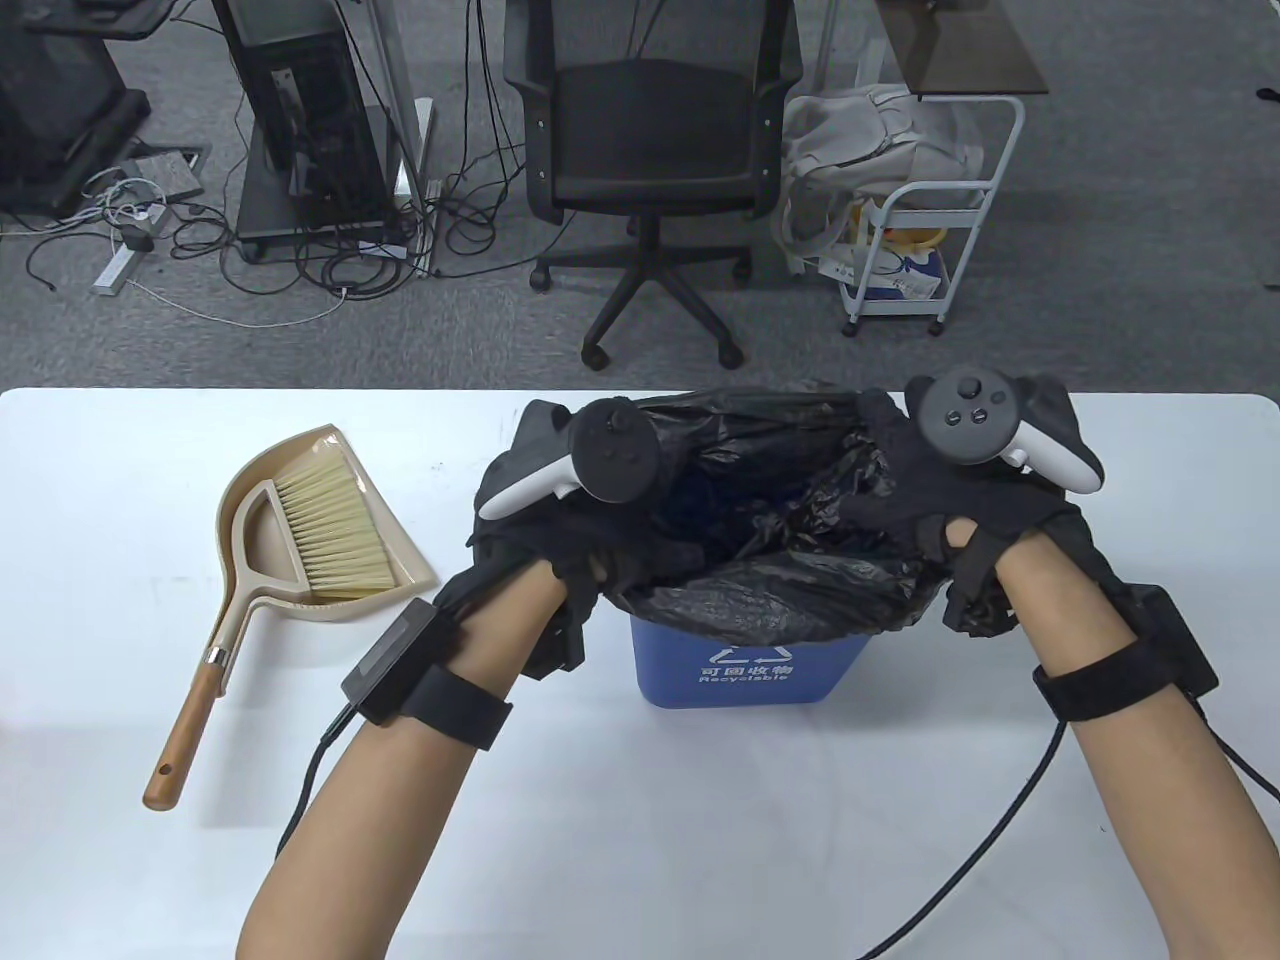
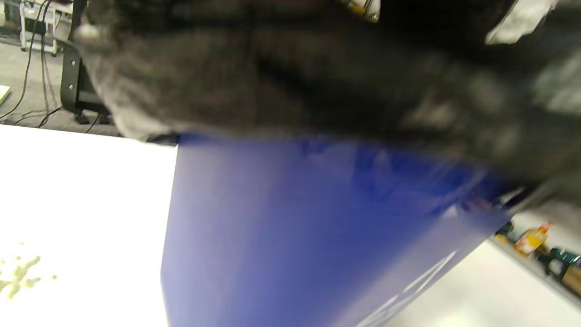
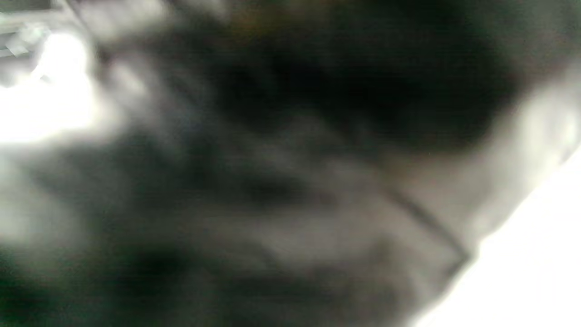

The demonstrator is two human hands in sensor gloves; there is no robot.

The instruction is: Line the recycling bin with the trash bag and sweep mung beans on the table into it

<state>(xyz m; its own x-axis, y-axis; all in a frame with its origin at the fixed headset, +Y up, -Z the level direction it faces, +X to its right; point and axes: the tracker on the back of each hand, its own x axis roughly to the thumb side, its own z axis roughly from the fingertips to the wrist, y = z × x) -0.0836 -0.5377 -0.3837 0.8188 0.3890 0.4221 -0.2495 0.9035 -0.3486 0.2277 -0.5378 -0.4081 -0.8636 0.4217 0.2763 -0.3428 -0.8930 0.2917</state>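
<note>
A blue recycling bin stands at the middle of the white table. A black trash bag is inside it, its mouth spread and folded over the rim. My left hand grips the bag's edge at the bin's left side; my right hand grips it at the right side. The fingers are hidden in black plastic. In the left wrist view the bin's blue wall fills the frame under the bag, and a few mung beans lie on the table. The right wrist view is a dark blur.
A beige dustpan with a brush lying in it sits left of the bin, its wooden handle pointing to the near edge. Beyond the table stand an office chair and a white cart.
</note>
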